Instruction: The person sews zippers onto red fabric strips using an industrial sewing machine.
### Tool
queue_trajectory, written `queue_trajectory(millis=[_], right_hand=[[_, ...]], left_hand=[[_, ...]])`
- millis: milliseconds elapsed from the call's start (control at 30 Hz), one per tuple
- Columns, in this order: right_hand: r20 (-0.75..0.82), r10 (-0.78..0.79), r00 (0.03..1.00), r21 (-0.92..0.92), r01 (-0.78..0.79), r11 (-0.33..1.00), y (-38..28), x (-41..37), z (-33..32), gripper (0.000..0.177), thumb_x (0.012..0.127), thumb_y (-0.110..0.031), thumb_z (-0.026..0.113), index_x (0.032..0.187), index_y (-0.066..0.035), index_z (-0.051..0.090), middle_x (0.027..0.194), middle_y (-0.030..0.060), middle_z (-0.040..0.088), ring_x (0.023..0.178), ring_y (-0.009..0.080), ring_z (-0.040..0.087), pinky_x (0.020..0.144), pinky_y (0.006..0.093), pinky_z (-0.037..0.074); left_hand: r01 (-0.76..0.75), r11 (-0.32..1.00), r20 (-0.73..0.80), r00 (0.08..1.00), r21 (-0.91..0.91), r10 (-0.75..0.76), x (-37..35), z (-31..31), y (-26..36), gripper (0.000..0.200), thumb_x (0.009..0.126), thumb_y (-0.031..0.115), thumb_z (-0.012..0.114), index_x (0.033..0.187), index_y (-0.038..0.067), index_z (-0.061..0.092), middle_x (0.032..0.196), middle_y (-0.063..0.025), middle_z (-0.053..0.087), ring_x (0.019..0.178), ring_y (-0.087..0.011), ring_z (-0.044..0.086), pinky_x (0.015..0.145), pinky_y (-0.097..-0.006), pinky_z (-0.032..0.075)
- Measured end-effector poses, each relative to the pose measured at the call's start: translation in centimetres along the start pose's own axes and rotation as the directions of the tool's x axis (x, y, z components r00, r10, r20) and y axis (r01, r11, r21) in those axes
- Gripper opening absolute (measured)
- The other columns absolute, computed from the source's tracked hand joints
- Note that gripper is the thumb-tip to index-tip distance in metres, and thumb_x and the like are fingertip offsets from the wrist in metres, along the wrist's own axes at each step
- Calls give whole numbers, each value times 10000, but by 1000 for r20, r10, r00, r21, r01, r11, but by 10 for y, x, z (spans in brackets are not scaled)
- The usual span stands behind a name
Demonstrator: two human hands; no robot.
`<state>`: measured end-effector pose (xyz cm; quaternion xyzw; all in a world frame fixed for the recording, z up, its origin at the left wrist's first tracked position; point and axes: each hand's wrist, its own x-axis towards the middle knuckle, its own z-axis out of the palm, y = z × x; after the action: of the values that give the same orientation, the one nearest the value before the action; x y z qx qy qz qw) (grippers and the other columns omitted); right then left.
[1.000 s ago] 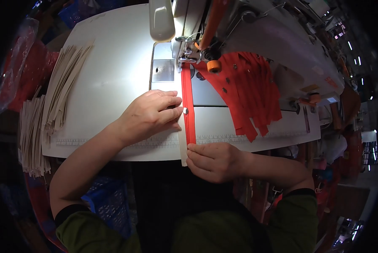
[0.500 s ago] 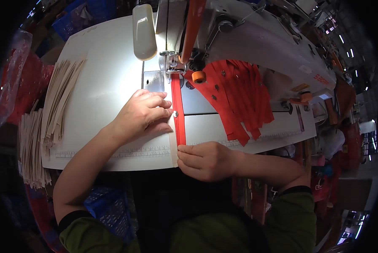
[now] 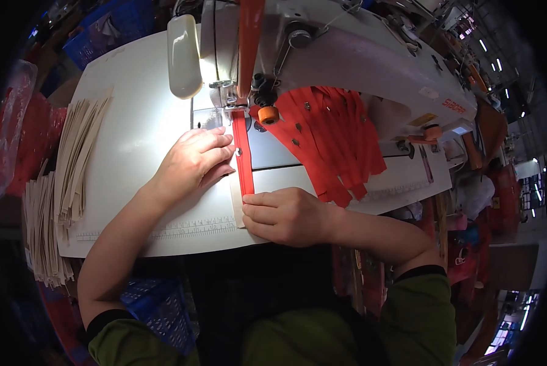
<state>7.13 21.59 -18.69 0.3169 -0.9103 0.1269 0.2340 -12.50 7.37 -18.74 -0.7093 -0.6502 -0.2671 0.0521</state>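
Observation:
A red zipper (image 3: 244, 174) with a small metal slider (image 3: 238, 152) runs lengthwise on a beige fabric strip (image 3: 237, 210). Its far end goes under the presser foot (image 3: 235, 111) of a sewing machine. My left hand (image 3: 191, 160) lies on the strip's left side with fingers stretched out, fingertips at the zipper's edge near the slider. At the near end, my right hand (image 3: 282, 215) pinches the zipper and strip between thumb and fingers. The thumb and fingertips partly cover that end.
Several red zippers (image 3: 331, 146) lie heaped under the machine arm (image 3: 371, 67). Bundles of beige strips (image 3: 78, 158) hang over the table's left edge. A printed ruler (image 3: 182, 230) follows the front of the white table (image 3: 133, 116). A blue basket (image 3: 160, 311) stands below.
The zipper and strip have slid farther under the presser foot, and both hands have moved toward it with them. The camera view has shifted slightly too.

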Motion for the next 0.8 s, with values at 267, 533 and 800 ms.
queue_trajectory(millis=[267,533,800], right_hand=[[-31,42,999,51,-40,998,6,1,-1,91,771,-103,621,823,-28,623,874,67,628,919,187,646,695,281,560],[58,63,996,91,-68,994,13,5,-7,160,784,-106,675,914,-17,649,989,98,678,987,236,678,763,325,587],[-4,85,996,93,-84,992,17,6,-4,161,772,-124,674,881,-13,633,934,85,660,972,220,668,755,312,572]], left_hand=[[-9,997,-25,1000,81,11,-13,3,3,274,785,183,750,1016,50,681,1127,-92,665,1148,-270,601,1004,-454,440],[-33,997,-17,999,69,35,-5,-2,-5,238,787,188,737,974,56,671,1070,-61,665,1095,-253,607,1005,-460,437],[-6,994,-48,999,113,11,-2,1,-1,271,776,226,747,979,63,675,1087,-63,665,1094,-258,603,997,-465,428]])
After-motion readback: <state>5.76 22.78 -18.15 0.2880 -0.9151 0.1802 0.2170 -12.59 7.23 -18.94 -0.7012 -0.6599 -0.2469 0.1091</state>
